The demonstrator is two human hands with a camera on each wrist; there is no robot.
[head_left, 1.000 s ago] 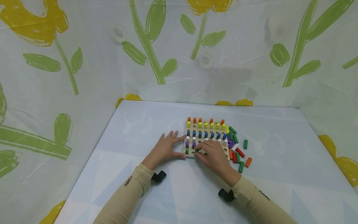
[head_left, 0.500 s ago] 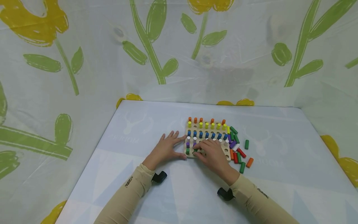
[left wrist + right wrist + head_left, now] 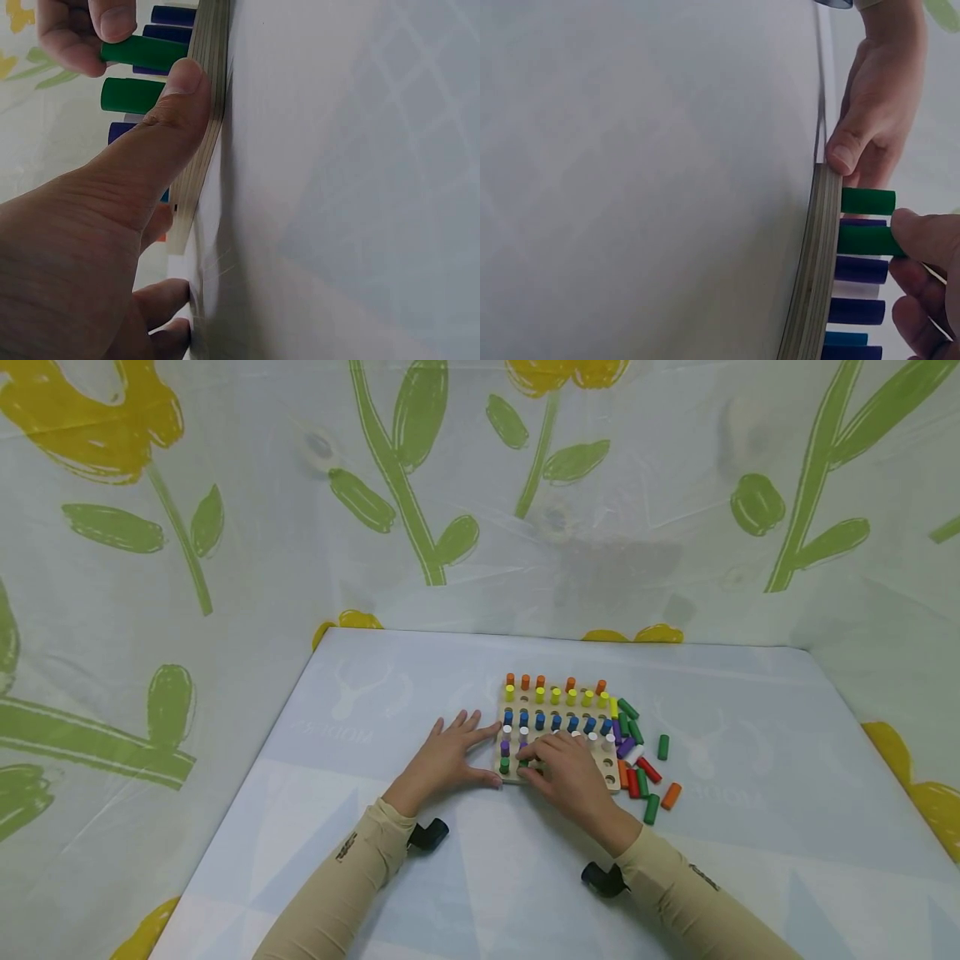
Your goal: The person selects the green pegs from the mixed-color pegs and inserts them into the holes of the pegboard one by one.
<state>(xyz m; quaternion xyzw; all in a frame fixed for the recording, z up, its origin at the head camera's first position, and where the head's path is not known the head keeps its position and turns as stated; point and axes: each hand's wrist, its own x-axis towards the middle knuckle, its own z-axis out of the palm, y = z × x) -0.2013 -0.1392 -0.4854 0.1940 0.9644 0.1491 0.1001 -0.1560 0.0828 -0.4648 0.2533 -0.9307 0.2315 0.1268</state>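
Note:
A wooden pegboard (image 3: 525, 707) lies on the table, carrying rows of orange, yellow, blue, white, purple and green pegs. My right hand (image 3: 573, 777) reaches over its front, thumb and finger pinching the outer end of a green peg (image 3: 870, 241). That peg stands upright at the board's front row, its top a little higher than the neighbouring green peg (image 3: 131, 95) at the corner. At the board's left side, my left hand (image 3: 442, 756) rests with fingers spread, its thumb against the front left corner. My right hand hides part of the front rows.
Loose pegs lie along the board's right side, among them a red peg (image 3: 648, 769), a white peg (image 3: 633, 754) and several green ones. An orange peg (image 3: 671, 796) and a green peg (image 3: 663, 747) lie farther right. A flower-printed curtain (image 3: 480, 602) rises behind the table.
My right hand has shifted slightly left over the board with the green peg, toward the corner green peg. My left hand keeps its place at the board's left edge.

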